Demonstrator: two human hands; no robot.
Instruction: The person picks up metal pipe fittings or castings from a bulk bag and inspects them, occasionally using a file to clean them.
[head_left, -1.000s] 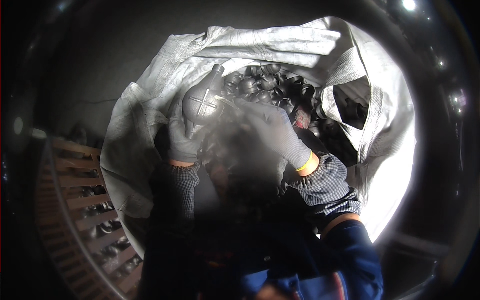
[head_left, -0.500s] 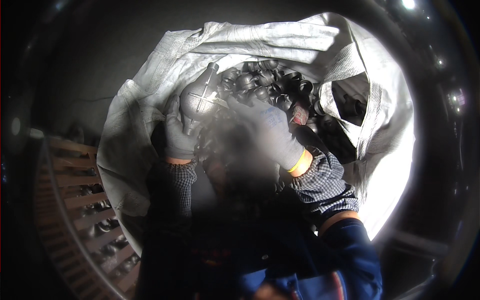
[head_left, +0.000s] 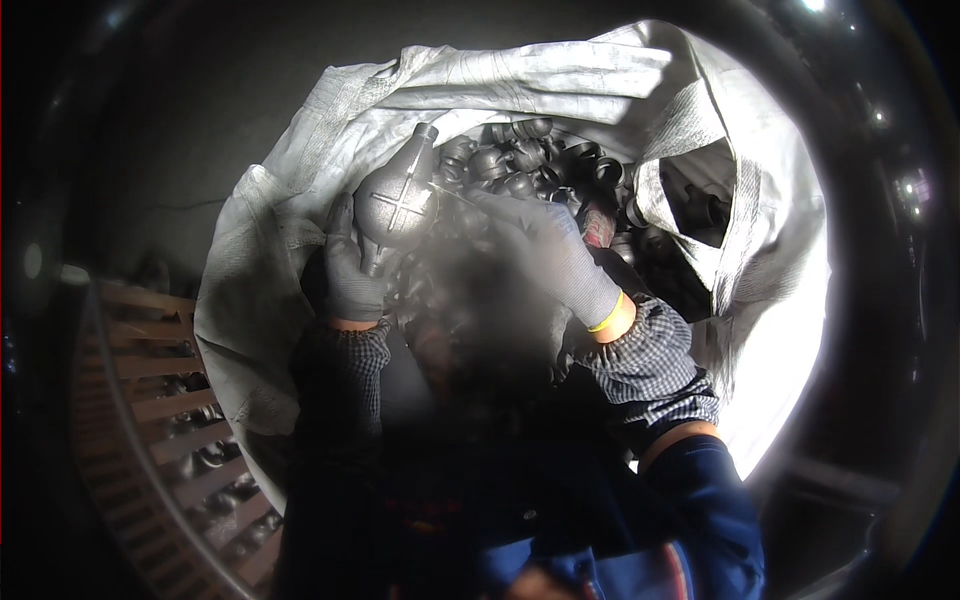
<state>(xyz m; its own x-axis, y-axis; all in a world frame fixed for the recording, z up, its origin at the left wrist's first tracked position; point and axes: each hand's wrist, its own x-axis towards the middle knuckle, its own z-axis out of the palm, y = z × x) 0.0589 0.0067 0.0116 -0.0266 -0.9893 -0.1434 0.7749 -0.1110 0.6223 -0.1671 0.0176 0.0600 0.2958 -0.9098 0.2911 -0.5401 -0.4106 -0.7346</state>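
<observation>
A round grey metal casting (head_left: 397, 205) with raised crossed ribs and a short neck at its top is tilted over the sack's left side. My gloved left hand (head_left: 352, 268) grips it from its left and lower side. My gloved right hand (head_left: 548, 250) is just right of the casting, fingers drawn together and pointing at the ribs. A thin, pale thing seems to run from those fingers to the casting's face, but blur hides its kind. Under both hands lies a heap of dark metal fittings (head_left: 492, 163).
A big white woven sack (head_left: 520, 75) with broad strap loops (head_left: 690, 125) surrounds the heap. Something red and worn (head_left: 599, 228) lies among the fittings. A brown slatted crate (head_left: 165, 365) with more metal parts stands at the lower left. A dark smudge blurs the middle of the view.
My right hand has turned slightly and its wrist has moved a little down and right. The casting has shifted slightly left, still in my left hand.
</observation>
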